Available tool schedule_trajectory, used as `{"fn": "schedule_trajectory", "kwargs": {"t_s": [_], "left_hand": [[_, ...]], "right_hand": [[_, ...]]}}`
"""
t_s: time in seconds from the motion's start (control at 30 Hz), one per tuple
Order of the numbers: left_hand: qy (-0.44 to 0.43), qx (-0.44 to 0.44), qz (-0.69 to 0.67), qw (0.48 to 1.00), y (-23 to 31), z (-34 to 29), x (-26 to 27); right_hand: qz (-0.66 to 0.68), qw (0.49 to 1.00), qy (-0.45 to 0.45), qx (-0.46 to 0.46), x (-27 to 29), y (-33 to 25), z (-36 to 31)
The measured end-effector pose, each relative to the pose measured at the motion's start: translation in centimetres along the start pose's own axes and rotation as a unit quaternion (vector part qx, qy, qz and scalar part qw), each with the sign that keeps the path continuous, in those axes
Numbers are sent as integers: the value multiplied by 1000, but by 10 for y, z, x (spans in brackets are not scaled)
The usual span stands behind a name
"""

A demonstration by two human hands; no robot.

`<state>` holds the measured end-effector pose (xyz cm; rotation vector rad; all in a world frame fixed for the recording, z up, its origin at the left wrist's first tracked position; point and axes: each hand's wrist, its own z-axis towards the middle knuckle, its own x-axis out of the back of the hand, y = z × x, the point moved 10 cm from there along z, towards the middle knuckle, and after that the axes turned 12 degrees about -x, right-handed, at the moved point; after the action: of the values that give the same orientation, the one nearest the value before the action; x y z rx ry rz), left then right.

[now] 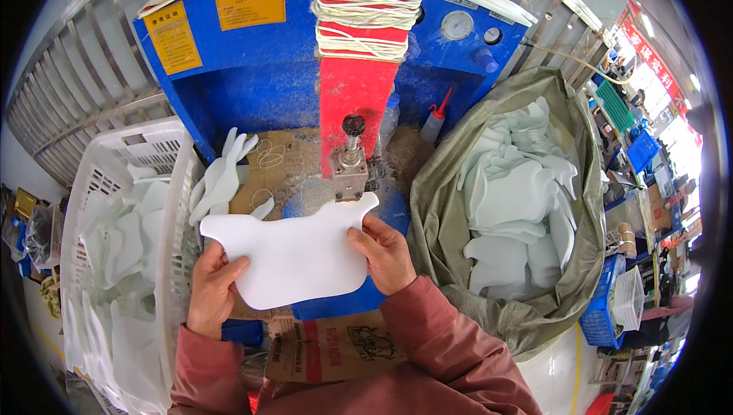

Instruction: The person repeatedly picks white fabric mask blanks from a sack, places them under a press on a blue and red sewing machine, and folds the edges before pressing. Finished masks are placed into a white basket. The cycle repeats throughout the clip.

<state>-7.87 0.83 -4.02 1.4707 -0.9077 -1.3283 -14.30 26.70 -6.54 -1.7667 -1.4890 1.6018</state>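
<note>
From where I stand, the left hand (214, 289) pinches the lower left side of a white sheet (298, 262), its thumb on top. The right hand (388, 255) grips the opposite edge the same way, thumb on top, fingers mostly hidden beneath. The sheet lies flat between the two hands, its upper right corner at the foot of a metal head (350, 178); I can't tell whether they touch.

Just beyond the hands, the head hangs from a red arm (357, 87), which is wound higher up with white cord (370, 3). Below the hands, near the person's lap, lies a brown paper bag (332, 350).

To the left of the left hand stands a white basket (177, 209) filled with similar pieces (126, 247), and a few loose ones (221, 178) lie just beside it. To the right of the right hand, a green sack (435, 224) gapes open over a heap of more (519, 193). Farthest ahead of both hands is a blue machine (267, 87) with a round gauge (457, 25) and a red-tipped bottle (432, 126) in its recess.
</note>
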Motion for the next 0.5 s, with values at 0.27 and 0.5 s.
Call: {"fn": "schedule_trajectory", "kwargs": {"t_s": [0.27,0.5], "left_hand": [[-26,20,-6,999,-7,18,-20],[-48,19,-8,999,-10,31,-43]], "right_hand": [[-13,998,57,27,26,-14,2],[-17,995,88,48,47,-26,0]]}}
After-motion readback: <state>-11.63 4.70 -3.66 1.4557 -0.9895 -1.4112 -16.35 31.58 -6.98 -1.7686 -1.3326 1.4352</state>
